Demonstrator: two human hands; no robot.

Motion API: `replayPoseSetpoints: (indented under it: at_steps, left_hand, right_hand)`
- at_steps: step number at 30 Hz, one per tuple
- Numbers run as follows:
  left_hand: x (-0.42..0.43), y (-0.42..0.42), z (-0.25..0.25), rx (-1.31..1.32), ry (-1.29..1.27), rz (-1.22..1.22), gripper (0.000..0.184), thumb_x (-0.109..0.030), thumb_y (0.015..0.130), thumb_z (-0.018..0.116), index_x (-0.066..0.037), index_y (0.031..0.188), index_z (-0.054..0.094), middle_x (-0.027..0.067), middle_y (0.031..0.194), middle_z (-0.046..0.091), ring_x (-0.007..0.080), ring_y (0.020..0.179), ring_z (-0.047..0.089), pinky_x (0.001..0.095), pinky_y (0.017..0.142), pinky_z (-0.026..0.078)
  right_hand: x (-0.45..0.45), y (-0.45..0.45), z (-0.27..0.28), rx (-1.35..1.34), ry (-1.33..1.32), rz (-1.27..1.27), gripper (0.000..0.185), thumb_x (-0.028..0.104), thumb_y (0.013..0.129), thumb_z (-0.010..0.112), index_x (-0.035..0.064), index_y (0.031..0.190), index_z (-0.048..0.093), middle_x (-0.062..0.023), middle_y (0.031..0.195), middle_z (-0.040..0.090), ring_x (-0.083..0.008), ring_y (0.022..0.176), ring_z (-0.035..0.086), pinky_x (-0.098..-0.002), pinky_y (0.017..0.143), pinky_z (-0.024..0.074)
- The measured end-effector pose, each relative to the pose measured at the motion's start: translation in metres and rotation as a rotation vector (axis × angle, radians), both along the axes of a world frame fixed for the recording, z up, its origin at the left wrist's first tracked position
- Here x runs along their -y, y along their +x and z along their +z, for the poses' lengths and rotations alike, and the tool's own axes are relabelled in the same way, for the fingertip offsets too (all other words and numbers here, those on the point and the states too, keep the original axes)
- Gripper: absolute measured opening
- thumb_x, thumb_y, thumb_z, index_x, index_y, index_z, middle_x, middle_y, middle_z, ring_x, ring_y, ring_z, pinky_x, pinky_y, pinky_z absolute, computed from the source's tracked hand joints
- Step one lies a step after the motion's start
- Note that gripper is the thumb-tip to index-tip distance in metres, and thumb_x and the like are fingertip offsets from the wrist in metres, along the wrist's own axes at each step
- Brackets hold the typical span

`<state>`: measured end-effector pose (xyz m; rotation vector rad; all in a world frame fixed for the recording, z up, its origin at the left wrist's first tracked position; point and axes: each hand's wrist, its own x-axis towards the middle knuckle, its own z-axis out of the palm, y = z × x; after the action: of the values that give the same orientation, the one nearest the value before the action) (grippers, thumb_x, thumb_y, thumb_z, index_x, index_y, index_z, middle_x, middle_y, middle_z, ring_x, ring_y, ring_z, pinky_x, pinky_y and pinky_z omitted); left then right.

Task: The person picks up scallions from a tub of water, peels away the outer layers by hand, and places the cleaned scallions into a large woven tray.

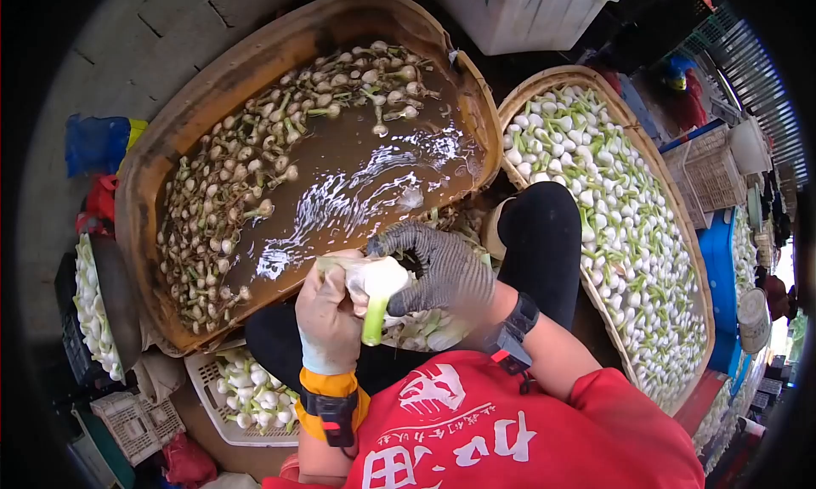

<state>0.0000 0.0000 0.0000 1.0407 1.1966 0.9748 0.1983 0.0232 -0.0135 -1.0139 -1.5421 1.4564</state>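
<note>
A white garlic bulb (384, 277) with a short green stem pointing down is between my two hands, above my lap. My left hand (330, 315), in a pale glove, is closed on the bulb's left side, with loose skin at its fingers. My right hand (442, 268), in a dark grey glove, curls round the bulb's right side with thumb and fingers. Beyond my hands is a brown tub (140, 209) of muddy water with unpeeled bulbs floating along its far and left sides. Peeled skins lie beneath my hands.
On the right stands a large round-edged basket (629, 353) full of white bulbs with green stems. A white crate (204, 387) of bulbs is at the lower left. A white bin (527, 17) stands at the top. My knee (544, 234) rises between tub and basket.
</note>
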Motion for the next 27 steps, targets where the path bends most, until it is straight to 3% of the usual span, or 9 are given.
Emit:
replayPoseSetpoints:
  at_steps: [2, 6, 7, 9, 13, 15, 18, 19, 27]
  left_hand:
    - [0.004, 0.007, 0.000, 0.523, -0.013, 0.115, 0.040, -0.029, 0.103, 0.046, 0.004, 0.126, 0.047, 0.0103, 0.101, 0.060, 0.0109, 0.075, 0.053, 0.0220, 0.065, 0.046]
    - [-0.001, 0.018, 0.005, 0.487, 0.030, 0.147, 0.037, -0.027, 0.104, 0.043, 0.006, 0.119, 0.049, 0.0086, 0.097, 0.060, 0.0116, 0.074, 0.053, 0.0218, 0.067, 0.045]
    - [0.001, 0.021, 0.006, 0.491, 0.027, 0.150, 0.037, -0.027, 0.104, 0.043, 0.006, 0.119, 0.049, 0.0086, 0.097, 0.060, 0.0116, 0.074, 0.053, 0.0218, 0.067, 0.045]
    - [0.003, 0.025, 0.008, 0.484, 0.078, 0.086, 0.039, -0.029, 0.104, 0.045, 0.006, 0.120, 0.049, 0.0088, 0.095, 0.059, 0.0122, 0.074, 0.053, 0.0226, 0.069, 0.046]
    - [0.008, -0.005, 0.010, 0.610, 0.122, 0.105, 0.031, -0.026, 0.103, 0.047, 0.004, 0.105, 0.056, 0.0120, 0.100, 0.062, 0.0128, 0.082, 0.061, 0.0236, 0.069, 0.050]
    - [-0.007, -0.025, -0.012, -0.053, -0.078, -0.193, 0.050, -0.035, 0.101, 0.052, 0.005, 0.130, 0.047, 0.0181, 0.117, 0.061, 0.0160, 0.078, 0.065, 0.0272, 0.071, 0.053]
    - [0.000, -0.002, -0.027, 0.003, 0.212, -0.244, 0.082, -0.055, 0.091, 0.059, 0.004, 0.143, 0.034, 0.0166, 0.124, 0.056, 0.0188, 0.095, 0.065, 0.0311, 0.086, 0.053]
    - [0.002, 0.009, -0.012, 0.243, 0.107, -0.242, 0.079, -0.050, 0.090, 0.064, 0.004, 0.142, 0.036, 0.0126, 0.119, 0.055, 0.0165, 0.097, 0.062, 0.0287, 0.088, 0.050]
    - [-0.005, 0.047, 0.001, -0.153, 0.381, 0.246, 0.033, -0.023, 0.095, 0.057, 0.001, 0.117, 0.059, 0.0059, 0.099, 0.062, 0.0133, 0.085, 0.058, 0.0275, 0.080, 0.048]
  right_hand:
    - [-0.003, 0.003, -0.002, -0.082, 0.126, -0.026, 0.053, 0.027, 0.076, 0.082, 0.0080, 0.121, 0.061, -0.0086, 0.116, 0.061, -0.0251, 0.104, 0.061, -0.0312, 0.095, 0.0474]
    - [-0.004, -0.002, -0.009, 0.184, 0.472, -0.331, 0.048, 0.022, 0.070, 0.085, 0.0068, 0.111, 0.066, -0.0101, 0.111, 0.065, -0.0273, 0.111, 0.059, -0.0373, 0.097, 0.0466]
    - [0.003, -0.007, -0.007, 0.258, 0.429, -0.385, 0.041, 0.018, 0.076, 0.081, 0.0053, 0.111, 0.065, -0.0087, 0.112, 0.065, -0.0220, 0.109, 0.060, -0.0340, 0.095, 0.0477]
    - [0.009, -0.013, 0.005, -0.289, -0.090, -0.445, 0.038, 0.016, 0.081, 0.078, 0.0037, 0.114, 0.063, -0.0058, 0.106, 0.065, -0.0165, 0.095, 0.063, -0.0295, 0.087, 0.0515]
    - [0.009, 0.003, 0.003, -0.535, -0.236, -0.490, 0.031, 0.008, 0.084, 0.074, 0.0017, 0.112, 0.063, -0.0047, 0.106, 0.065, -0.0140, 0.094, 0.063, -0.0274, 0.086, 0.0516]
    - [0.009, 0.017, 0.004, -0.499, -0.088, -0.407, 0.028, 0.006, 0.084, 0.074, 0.0023, 0.110, 0.063, -0.0054, 0.109, 0.064, -0.0147, 0.097, 0.062, -0.0293, 0.087, 0.0513]
    - [0.006, 0.010, 0.004, -0.324, 0.093, -0.314, 0.032, 0.008, 0.081, 0.077, 0.0050, 0.109, 0.063, -0.0058, 0.111, 0.063, -0.0170, 0.102, 0.061, -0.0317, 0.092, 0.0495]
    - [0.008, 0.004, 0.001, -0.270, 0.150, -0.278, 0.033, 0.009, 0.080, 0.078, 0.0061, 0.109, 0.063, -0.0060, 0.112, 0.063, -0.0179, 0.104, 0.060, -0.0324, 0.093, 0.0487]
    - [0.032, -0.025, 0.007, -0.019, -0.016, -0.406, 0.034, 0.013, 0.077, 0.079, 0.0079, 0.109, 0.067, -0.0079, 0.107, 0.065, -0.0238, 0.097, 0.063, -0.0347, 0.088, 0.0503]
